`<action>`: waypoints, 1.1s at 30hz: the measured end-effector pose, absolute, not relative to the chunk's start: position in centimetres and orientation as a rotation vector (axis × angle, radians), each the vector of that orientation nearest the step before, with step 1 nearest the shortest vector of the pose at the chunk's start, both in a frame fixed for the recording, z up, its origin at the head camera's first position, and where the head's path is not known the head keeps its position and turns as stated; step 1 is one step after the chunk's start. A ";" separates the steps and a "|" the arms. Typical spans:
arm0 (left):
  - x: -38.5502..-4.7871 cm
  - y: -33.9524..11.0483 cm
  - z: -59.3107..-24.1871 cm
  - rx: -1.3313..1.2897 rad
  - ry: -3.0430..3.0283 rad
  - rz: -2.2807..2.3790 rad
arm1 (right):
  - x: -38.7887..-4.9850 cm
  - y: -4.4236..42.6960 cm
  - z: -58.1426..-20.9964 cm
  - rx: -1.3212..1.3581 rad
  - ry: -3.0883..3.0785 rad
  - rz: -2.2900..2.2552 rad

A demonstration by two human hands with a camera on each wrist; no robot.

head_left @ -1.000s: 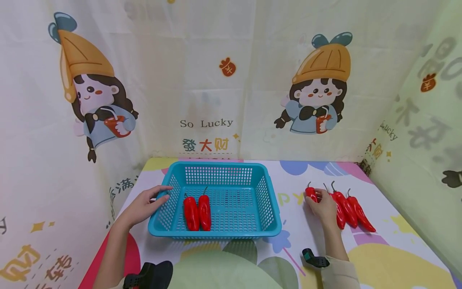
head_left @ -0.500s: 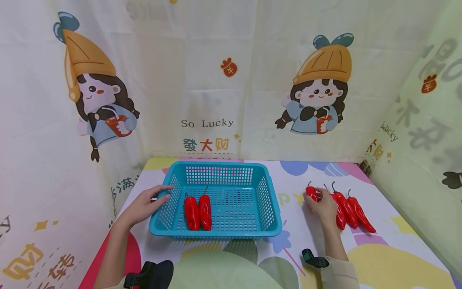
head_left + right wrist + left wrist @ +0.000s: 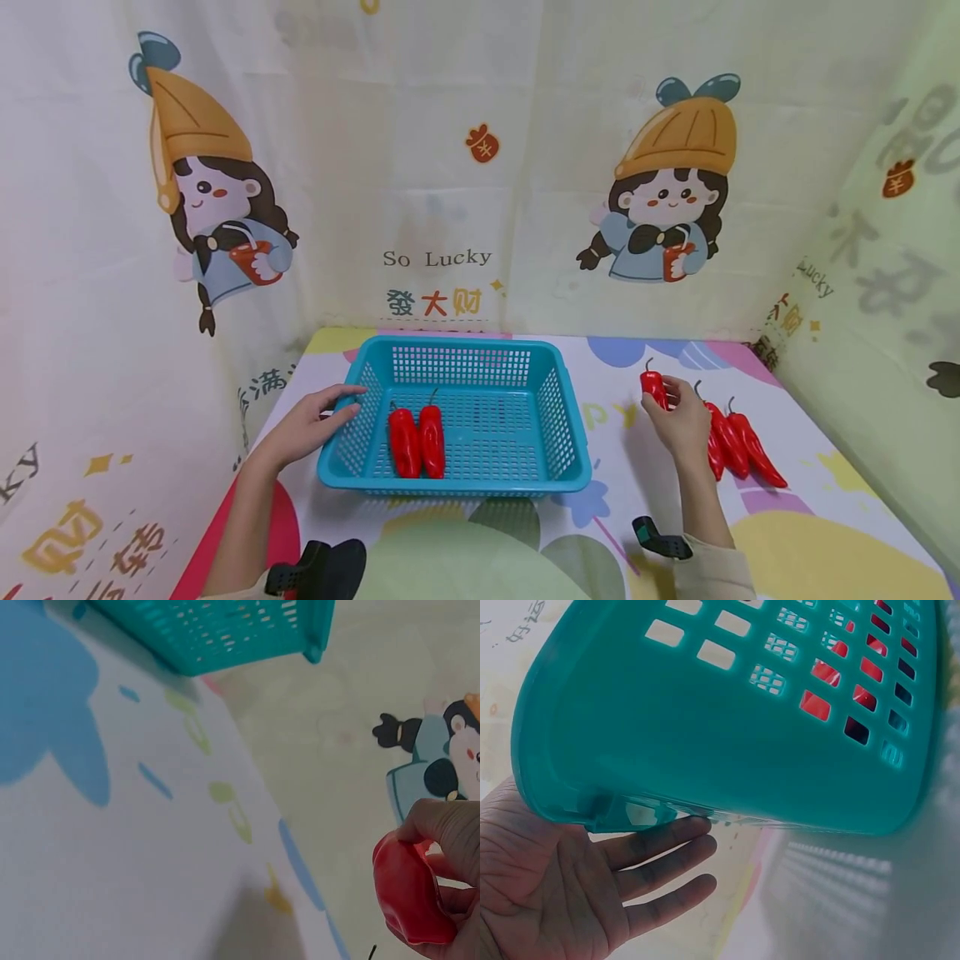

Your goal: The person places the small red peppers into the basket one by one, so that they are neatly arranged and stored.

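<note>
A blue-green plastic basket (image 3: 480, 483) stands on the table with two red chili peppers (image 3: 405, 442) lying side by side in its left part. My left hand (image 3: 311, 429) holds the basket's left rim, thumb and a finger over the edge; in the left wrist view several fingers (image 3: 664, 877) extend outside below the rim. To the right of the basket, my right hand (image 3: 682, 421) pinches a red chili pepper (image 3: 652, 385) between thumb and fingers, stem pointing up, raised above the table. The right wrist view shows this pepper (image 3: 409, 889) close up, partly covered by the hand.
Several more red chili peppers (image 3: 753, 450) lie in a group on the table, right of my right hand and partly hidden by it. A patterned cloth (image 3: 525, 208) hangs behind the table and along both sides. The table cover (image 3: 600, 542) carries coloured prints.
My right hand has lifted the held chili pepper up off the table from beside the others. The left hand stays on the basket rim. The head view has shifted slightly.
</note>
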State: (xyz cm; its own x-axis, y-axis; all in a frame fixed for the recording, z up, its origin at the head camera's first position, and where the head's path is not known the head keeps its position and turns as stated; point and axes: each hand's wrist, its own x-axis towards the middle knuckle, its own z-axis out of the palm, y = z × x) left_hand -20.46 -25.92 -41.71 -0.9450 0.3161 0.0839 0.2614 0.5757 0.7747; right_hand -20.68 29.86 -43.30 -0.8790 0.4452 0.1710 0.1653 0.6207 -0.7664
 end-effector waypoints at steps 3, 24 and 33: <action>-20.5 -25.9 -41.8 0.485 2.730 1.328 | -20.4 29.5 -42.7 -0.456 -2.466 1.128; -20.5 -26.0 -41.8 0.496 2.726 1.339 | -18.8 24.5 -39.2 -0.270 -2.343 1.275; -20.5 -25.9 -41.7 0.486 2.720 1.343 | -18.2 22.3 -38.7 -0.153 -2.330 1.341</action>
State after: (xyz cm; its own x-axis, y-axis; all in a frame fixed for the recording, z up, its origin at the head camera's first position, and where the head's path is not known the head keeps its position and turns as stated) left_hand -20.54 -25.92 -41.66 -0.9477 0.3098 0.0768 0.2494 0.5684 0.7840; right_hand -18.21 22.26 -38.72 -0.8947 0.3098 0.3218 -0.1227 0.5221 -0.8440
